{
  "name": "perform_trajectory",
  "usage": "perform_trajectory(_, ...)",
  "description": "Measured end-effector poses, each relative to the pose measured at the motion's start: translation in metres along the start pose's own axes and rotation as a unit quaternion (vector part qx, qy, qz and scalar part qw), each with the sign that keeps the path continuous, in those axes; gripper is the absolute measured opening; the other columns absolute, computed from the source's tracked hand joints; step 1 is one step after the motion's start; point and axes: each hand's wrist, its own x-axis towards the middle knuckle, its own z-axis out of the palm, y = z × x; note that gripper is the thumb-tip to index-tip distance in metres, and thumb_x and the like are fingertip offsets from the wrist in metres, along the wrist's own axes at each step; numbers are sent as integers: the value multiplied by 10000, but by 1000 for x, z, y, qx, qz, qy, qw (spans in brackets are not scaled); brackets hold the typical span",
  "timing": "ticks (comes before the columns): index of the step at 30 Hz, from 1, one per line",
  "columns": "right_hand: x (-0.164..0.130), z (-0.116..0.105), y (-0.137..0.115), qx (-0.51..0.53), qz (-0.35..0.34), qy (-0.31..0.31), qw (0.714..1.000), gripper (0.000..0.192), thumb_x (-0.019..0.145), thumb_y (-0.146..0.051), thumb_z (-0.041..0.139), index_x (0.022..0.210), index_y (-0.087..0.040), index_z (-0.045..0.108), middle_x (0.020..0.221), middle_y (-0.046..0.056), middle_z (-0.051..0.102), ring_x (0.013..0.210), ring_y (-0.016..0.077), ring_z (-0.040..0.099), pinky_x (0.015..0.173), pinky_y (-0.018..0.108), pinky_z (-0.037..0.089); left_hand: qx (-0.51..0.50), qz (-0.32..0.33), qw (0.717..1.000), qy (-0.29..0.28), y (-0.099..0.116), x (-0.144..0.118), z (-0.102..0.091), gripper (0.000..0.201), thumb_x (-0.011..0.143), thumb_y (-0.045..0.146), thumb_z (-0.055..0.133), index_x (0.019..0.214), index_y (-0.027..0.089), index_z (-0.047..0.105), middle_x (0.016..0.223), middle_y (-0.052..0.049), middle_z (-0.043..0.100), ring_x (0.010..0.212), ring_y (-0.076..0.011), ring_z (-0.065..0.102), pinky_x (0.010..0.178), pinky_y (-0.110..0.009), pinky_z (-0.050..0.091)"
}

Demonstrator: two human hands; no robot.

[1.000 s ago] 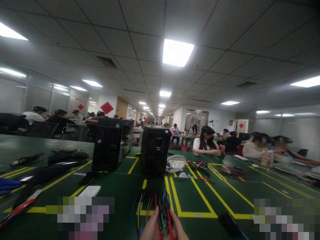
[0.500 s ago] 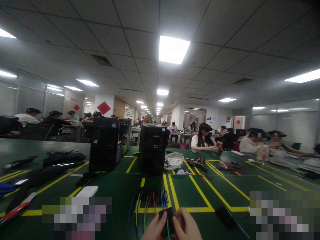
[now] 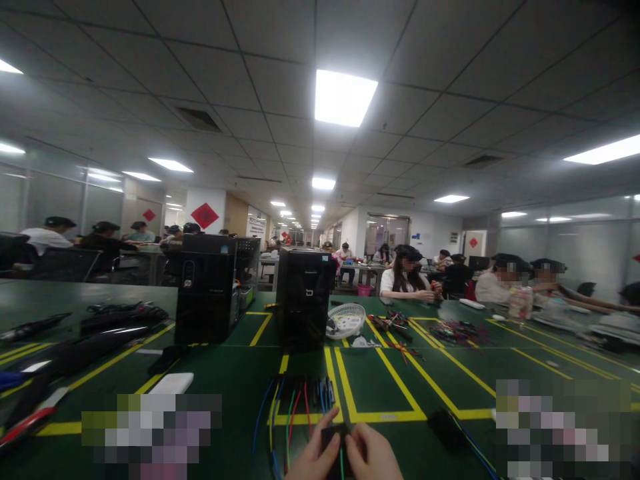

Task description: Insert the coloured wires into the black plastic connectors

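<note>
Looking down a long green tabletop (image 3: 225,367) marked with yellow lines, we see our two hands at the very bottom edge of the view, close together. The left hand (image 3: 315,457) and the right hand (image 3: 373,457) both pinch a small black connector block (image 3: 336,441) between fingers and thumbs, one hand at each side of it. Coloured wires (image 3: 290,413), blue, green, red and yellow, fan out from the block across the tabletop away from us and cross a yellow line.

Beyond the wires stands a black computer tower (image 3: 304,297), upright, with a second black tower (image 3: 207,287) to its left and a little apart. Just right of the nearer tower sits a white plastic basket (image 3: 347,319). Past the basket lies a scatter of small tools and wire pieces (image 3: 400,327), and farther right a heap of coloured wire bits (image 3: 457,331).

On the left side of the tabletop lie several long dark tools (image 3: 95,333) and a flat white rectangular object (image 3: 173,383).

Other people sit at the far right side of the tabletop; one in a white top (image 3: 400,283) has both hands together over the surface. More people sit at desks far off on the left. Bright panel lights (image 3: 345,98) line the ceiling.
</note>
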Motion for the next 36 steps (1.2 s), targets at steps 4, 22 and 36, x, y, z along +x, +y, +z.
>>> perform_trajectory(4, 0, 4, 0, 13, 7, -1, 1000, 222, 734, -285, 384, 533, -199, 422, 515, -26, 451, 503, 120, 423, 483, 214, 309, 29, 25, 999, 0, 4, -3, 4, 417, 577, 422, 621, 939, 233, 538, 1044, -55, 548, 1085, -239, 431, 859, -389, 397)
perform_trajectory(22, -2, 2, -11, 75, 28, 22, 997, 225, 735, -318, 382, 536, -218, 348, 513, -35, 410, 504, 130, 413, 484, 225, 322, 30, 8, 999, 11, 3, -3, 6, 456, 559, 456, 621, 943, 258, 472, 1055, -54, 507, 952, -229, 509, 738, -361, 437)
perform_trajectory(36, 14, -33, 24, 87, 109, 45, 989, 212, 779, -369, 350, 625, -232, 400, 400, -78, 407, 410, 133, 454, 431, 218, 316, -9, -43, 999, -26, 7, 0, 3, 585, 582, 563, 541, 1019, 252, 309, 699, -7, 604, 695, -198, 622, 632, -301, 402)
